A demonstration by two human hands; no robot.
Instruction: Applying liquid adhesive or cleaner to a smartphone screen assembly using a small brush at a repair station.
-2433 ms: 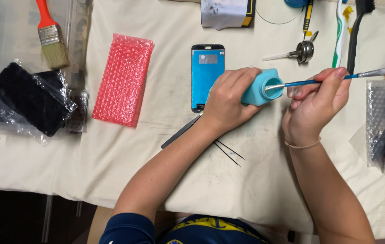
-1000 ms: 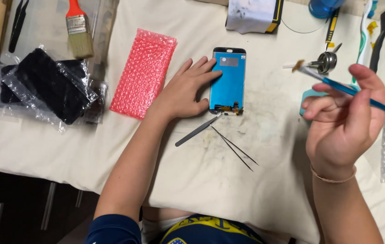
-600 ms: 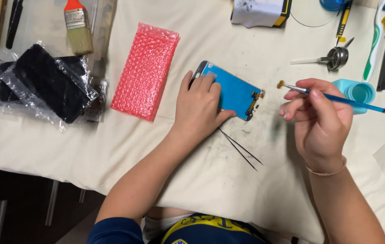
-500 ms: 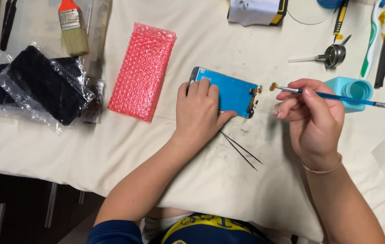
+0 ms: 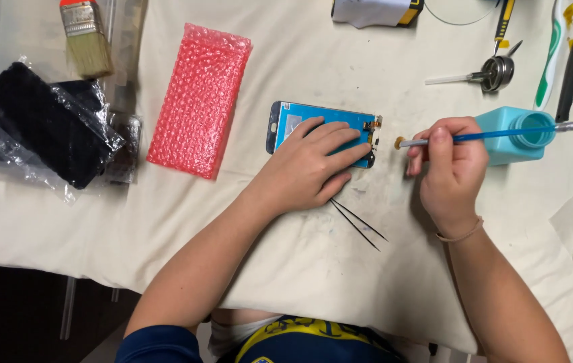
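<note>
Head view, looking straight down on a cloth-covered desk point(image 5: 300, 282). Left hand point(image 5: 310, 168) spread flat, fingers extended and unclenched, pressing on a blue phone screen panel point(image 5: 293, 121) lying crosswise near the middle of the desk. Right hand point(image 5: 449, 168) clenched around a thin blue-handled brush point(image 5: 495, 134), bristle tip just beside the panel's right end, not clearly touching it. Turquoise bottle point(image 5: 508, 134) lying on its side just behind the right hand, brush handle crossing its mouth. Black tweezers point(image 5: 360, 225) on the cloth just below the left hand, near the fingertips. Pink bubble-wrap pouch point(image 5: 199, 101) to the left of the panel, apart from it. Black items in clear plastic bags point(image 5: 37, 128) at far left, with a wide paintbrush point(image 5: 88, 40) above them. Small metal tool point(image 5: 491, 72) and a green-white toothbrush point(image 5: 555, 54) toward the upper right.
</note>
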